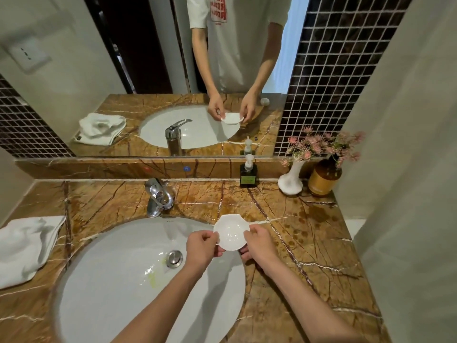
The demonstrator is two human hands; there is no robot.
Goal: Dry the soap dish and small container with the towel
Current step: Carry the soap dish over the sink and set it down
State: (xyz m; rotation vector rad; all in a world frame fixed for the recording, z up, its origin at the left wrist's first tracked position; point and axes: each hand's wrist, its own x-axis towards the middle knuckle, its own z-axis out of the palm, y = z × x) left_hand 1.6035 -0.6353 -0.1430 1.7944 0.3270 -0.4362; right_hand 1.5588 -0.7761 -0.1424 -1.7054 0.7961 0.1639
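Note:
A small white scalloped soap dish (231,232) is held above the right rim of the sink, its hollow side facing me with water drops in it. My left hand (201,248) pinches its left edge and my right hand (259,243) grips its right edge. The white towel (27,246) lies crumpled on the counter far to the left, apart from both hands. A small white container shows only as a reflection in the mirror (264,101); I cannot find it on the counter itself.
The white oval sink (118,280) with its chrome faucet (158,196) fills the middle of the brown marble counter (309,243). A soap pump bottle (248,173), white flower vase (291,179) and amber bottle (324,178) stand at the back right. Wet spots mark the counter at right.

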